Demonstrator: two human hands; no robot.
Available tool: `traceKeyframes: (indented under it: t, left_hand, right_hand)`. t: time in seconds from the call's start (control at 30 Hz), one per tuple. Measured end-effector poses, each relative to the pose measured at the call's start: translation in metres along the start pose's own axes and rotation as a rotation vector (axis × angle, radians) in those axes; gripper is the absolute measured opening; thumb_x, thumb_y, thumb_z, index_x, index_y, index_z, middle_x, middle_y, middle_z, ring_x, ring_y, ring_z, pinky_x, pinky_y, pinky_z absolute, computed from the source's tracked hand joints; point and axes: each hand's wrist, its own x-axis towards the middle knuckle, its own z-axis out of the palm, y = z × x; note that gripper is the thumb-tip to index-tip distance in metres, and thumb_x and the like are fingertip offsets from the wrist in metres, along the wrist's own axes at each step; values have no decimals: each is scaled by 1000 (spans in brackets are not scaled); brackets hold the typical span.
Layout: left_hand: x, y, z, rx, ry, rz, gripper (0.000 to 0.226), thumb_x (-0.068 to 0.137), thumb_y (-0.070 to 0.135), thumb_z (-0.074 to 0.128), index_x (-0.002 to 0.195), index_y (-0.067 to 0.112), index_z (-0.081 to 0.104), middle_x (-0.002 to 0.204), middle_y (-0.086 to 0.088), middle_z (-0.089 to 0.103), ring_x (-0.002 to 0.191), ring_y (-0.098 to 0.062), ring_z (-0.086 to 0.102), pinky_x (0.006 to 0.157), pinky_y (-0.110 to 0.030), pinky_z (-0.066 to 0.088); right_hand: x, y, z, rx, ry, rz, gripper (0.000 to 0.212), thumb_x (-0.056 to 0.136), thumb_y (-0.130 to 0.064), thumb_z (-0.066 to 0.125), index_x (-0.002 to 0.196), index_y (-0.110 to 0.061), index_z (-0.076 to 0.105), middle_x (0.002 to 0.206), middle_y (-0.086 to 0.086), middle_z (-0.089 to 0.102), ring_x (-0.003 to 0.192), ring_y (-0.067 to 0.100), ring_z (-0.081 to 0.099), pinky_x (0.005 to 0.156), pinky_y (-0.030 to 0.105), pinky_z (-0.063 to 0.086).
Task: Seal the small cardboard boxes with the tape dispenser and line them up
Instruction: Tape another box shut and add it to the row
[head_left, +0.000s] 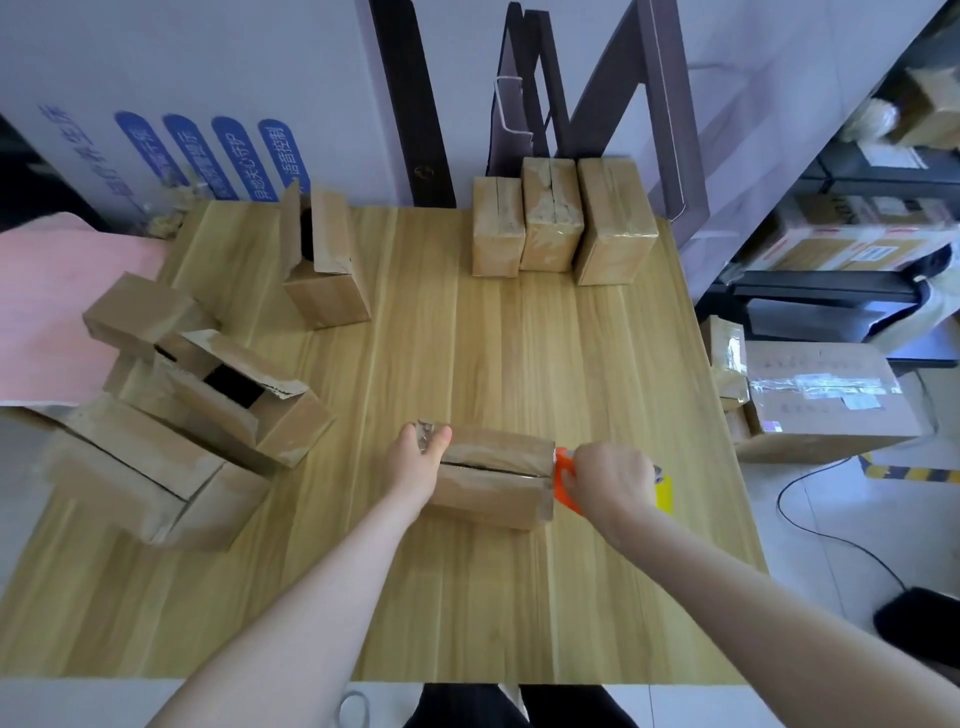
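A small cardboard box (493, 480) lies on the wooden table (467, 597) near the middle front, its top flaps meeting along a dark seam. My left hand (418, 460) presses on the box's left end, with a bit of clear tape under the fingers. My right hand (610, 483) grips the orange and yellow tape dispenser (563, 480), which touches the box's right end. Three closed boxes (556, 223) stand side by side at the table's far right. An open box (324, 260) stands at the far middle-left.
A heap of several open and closed boxes (171, 415) fills the table's left side. A pink cloth (47, 312) lies beyond it. Larger taped cartons (821, 400) sit on the floor to the right, beside a shelf (857, 249) and a black cable (831, 530).
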Motion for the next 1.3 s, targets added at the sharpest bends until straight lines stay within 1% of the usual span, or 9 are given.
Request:
traceKeyframes:
  t: [0.1, 0.23, 0.4, 0.6, 0.7, 0.77, 0.87, 1.03, 1.3]
  left_hand:
    - [-2, 0, -1, -79, 0, -51, 23, 92, 44, 57, 96, 22, 53, 91, 15, 59, 83, 0, 54, 63, -17, 36]
    - [-15, 0, -1, -252, 119, -246, 30, 85, 49, 64, 92, 22, 52, 93, 9, 59, 83, -10, 56, 58, -25, 39]
    - [-52, -8, -5, -184, 279, -332, 36, 78, 49, 70, 80, 21, 48, 82, 6, 57, 75, -16, 56, 60, -30, 39]
    - [-83, -1, -8, 47, 177, -262, 21, 79, 27, 73, 92, 25, 57, 97, 5, 66, 75, -8, 61, 71, -26, 47]
    - [-77, 44, -16, -31, 152, 35, 24, 85, 9, 67, 103, 22, 63, 103, 9, 65, 98, -10, 62, 83, -16, 44]
    - [-73, 88, -28, -121, 111, 233, 17, 92, 14, 61, 104, 25, 67, 100, 15, 67, 96, 0, 63, 80, -6, 42]
    - [-76, 139, -42, -110, -23, 404, 21, 97, 23, 53, 108, 23, 70, 103, 17, 69, 97, 6, 62, 85, -9, 45]
    - [-93, 161, -47, -38, -144, 419, 20, 95, 25, 55, 91, 23, 74, 86, 9, 74, 86, -9, 66, 79, -28, 49]
    - [-94, 171, -54, -316, -213, 188, 25, 98, 21, 49, 95, 20, 74, 90, 6, 75, 82, -4, 69, 68, -15, 48]
  right_hand:
    - [-3, 18, 20, 178, -21, 101, 33, 91, -47, 47, 71, -21, 51, 66, -5, 55, 68, 23, 56, 51, 27, 29]
    - [-2, 57, 21, 394, 9, 199, 50, 87, -64, 46, 75, -18, 60, 70, -2, 66, 64, 24, 67, 58, 26, 49]
    - [-9, 72, 0, 754, 194, 110, 40, 89, -54, 56, 65, -22, 62, 50, -1, 61, 36, 15, 60, 41, 27, 44]
    - [-30, 58, -34, 1138, 247, -71, 15, 89, -30, 67, 74, -32, 69, 55, -1, 66, 37, 23, 61, 34, 40, 51]
    - [-40, 52, -48, 1202, 265, -130, 17, 88, -24, 69, 74, -34, 69, 55, -3, 66, 38, 19, 60, 32, 33, 48]
    - [-45, 50, -55, 1227, 272, -173, 18, 88, -23, 69, 74, -34, 70, 55, -3, 66, 37, 17, 59, 32, 29, 46]
    - [-50, 47, -62, 1189, 289, -232, 15, 88, -25, 69, 76, -35, 69, 56, -6, 67, 41, 13, 59, 41, 29, 47]
    - [-53, 46, -67, 1156, 304, -254, 11, 85, -29, 71, 76, -34, 69, 59, -2, 67, 46, 18, 60, 46, 33, 48]
    - [-59, 47, -71, 1184, 301, -276, 12, 87, -26, 70, 77, -34, 70, 59, -6, 67, 43, 9, 59, 46, 37, 51]
